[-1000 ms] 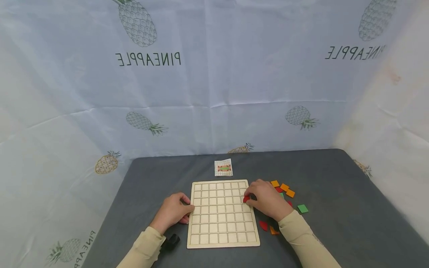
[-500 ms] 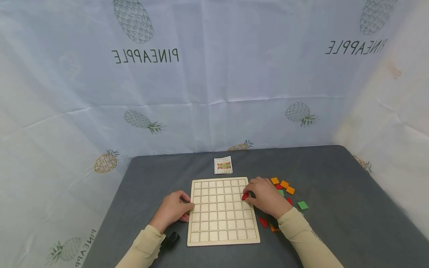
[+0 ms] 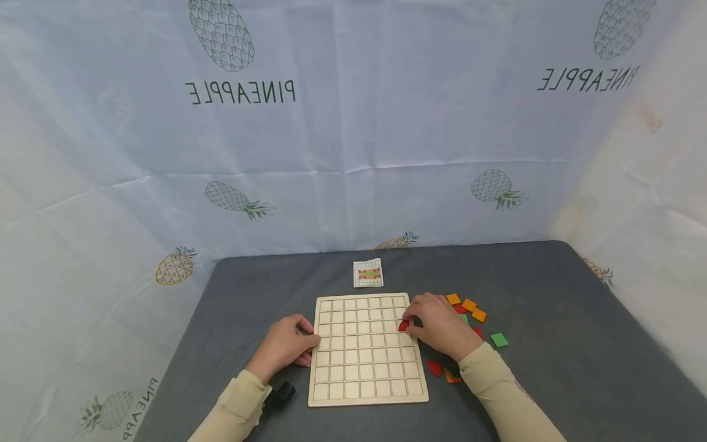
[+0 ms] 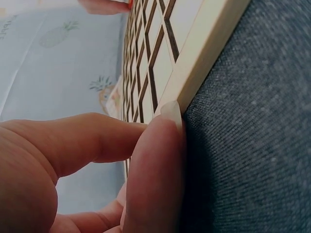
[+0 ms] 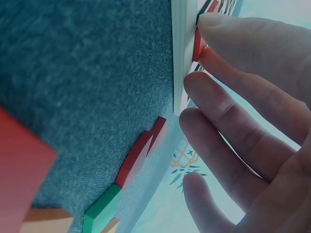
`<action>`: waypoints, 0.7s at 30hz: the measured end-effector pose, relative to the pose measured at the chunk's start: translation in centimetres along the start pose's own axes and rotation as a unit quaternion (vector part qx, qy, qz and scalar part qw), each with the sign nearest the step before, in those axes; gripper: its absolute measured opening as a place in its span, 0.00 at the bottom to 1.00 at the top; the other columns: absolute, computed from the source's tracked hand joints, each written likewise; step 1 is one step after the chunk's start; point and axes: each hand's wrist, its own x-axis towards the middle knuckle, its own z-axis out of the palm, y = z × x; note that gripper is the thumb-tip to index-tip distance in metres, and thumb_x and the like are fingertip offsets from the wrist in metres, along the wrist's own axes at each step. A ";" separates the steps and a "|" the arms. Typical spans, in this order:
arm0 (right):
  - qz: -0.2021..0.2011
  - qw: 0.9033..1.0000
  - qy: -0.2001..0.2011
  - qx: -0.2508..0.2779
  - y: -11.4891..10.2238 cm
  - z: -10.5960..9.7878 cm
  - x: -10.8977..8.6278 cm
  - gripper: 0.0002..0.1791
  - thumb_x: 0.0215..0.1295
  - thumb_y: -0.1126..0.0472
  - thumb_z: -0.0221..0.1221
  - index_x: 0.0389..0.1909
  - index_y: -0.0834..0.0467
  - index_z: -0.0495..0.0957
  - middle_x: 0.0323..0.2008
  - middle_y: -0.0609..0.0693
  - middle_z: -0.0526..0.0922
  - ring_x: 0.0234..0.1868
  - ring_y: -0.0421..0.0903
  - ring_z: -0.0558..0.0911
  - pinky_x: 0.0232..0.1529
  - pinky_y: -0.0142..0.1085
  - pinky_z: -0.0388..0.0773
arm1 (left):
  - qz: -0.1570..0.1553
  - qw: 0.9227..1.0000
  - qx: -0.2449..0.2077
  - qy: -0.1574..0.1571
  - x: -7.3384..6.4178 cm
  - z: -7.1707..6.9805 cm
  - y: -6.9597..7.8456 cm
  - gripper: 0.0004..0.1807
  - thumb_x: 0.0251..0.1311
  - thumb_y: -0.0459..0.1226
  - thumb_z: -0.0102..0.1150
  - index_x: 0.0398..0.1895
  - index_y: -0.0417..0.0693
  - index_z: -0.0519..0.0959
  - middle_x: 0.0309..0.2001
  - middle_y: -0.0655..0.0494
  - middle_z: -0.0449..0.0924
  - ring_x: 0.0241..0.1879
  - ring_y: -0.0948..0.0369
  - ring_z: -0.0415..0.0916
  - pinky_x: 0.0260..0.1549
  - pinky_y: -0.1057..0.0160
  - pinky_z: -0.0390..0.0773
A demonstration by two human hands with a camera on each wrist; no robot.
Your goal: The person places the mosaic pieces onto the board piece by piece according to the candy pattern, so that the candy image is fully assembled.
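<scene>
A pale wooden board (image 3: 366,356) with a grid of square recesses lies on the dark cloth. At its left edge my left hand (image 3: 282,348) holds the rim, thumb (image 4: 158,165) against the border and index finger bent beside it. My right hand (image 3: 440,326) reaches over the right border and pinches a red tile with a curved side (image 3: 404,326) between thumb and index finger. That red tile (image 5: 198,44) sits at a cell of the rightmost column, partly covered by the fingertips; the other right fingers are spread beside the board's edge.
Orange tiles (image 3: 469,304), red tiles and a green tile (image 3: 499,340) lie scattered right of the board, some half hidden under the right arm. A small card with a coloured grid pattern (image 3: 367,272) lies behind the board. A pineapple-print curtain (image 3: 353,123) hangs behind the table.
The head view has tilted slightly, shifting the scene a little upward. The right hand keeps the red tile at the same right-hand cell; the left hand stays at the board's edge.
</scene>
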 end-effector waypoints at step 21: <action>0.121 0.991 0.004 0.054 7.0 -4.8 -4.5 0.14 0.68 0.59 0.74 0.52 0.58 0.89 0.48 0.53 0.89 0.50 0.55 0.87 0.50 0.54 0.89 | -0.012 1.000 0.000 -0.015 0.5 0.1 -0.2 0.13 0.65 0.37 0.72 0.45 0.41 0.79 0.26 0.47 0.85 0.21 0.57 0.86 0.22 0.59 0.89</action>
